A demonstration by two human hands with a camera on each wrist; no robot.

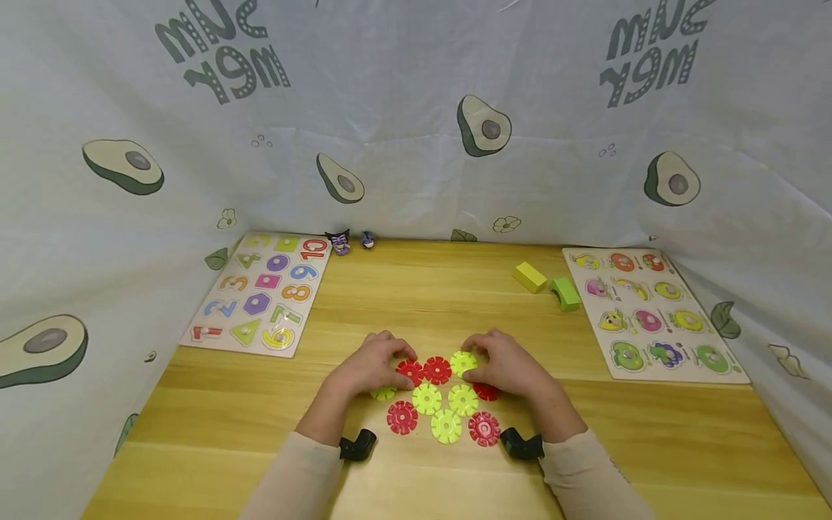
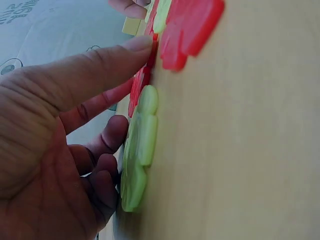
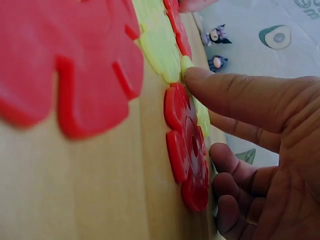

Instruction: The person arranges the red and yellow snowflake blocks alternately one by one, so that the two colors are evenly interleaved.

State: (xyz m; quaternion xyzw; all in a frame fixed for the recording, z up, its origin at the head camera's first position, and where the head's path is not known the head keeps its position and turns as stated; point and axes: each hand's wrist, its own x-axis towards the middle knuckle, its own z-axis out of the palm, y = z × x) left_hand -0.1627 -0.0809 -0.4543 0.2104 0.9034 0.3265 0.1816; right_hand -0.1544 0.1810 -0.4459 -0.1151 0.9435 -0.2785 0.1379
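Red and yellow-green notched plastic building discs lie flat in a cluster on the wooden table. My left hand [image 1: 377, 365] holds a red disc [image 1: 410, 372] between thumb and index finger at its edges. Below that hand's palm a yellow-green disc [image 2: 137, 155] is partly hidden in the head view. My right hand [image 1: 510, 365] holds a yellow disc [image 1: 463, 363] in the same way, its thumb [image 3: 202, 77] at the near edge. Under the right palm lies a red disc [image 3: 190, 145]. Between the hands sits another red disc [image 1: 438, 370], with several more discs nearer me.
A number puzzle board [image 1: 256, 295] lies at the left, a fruit puzzle board [image 1: 653, 314] at the right. Beside the latter are a yellow block [image 1: 529, 277] and a green arch block [image 1: 565, 294]. Two small figurines [image 1: 339, 243] stand at the back by the printed cloth [image 1: 403, 144].
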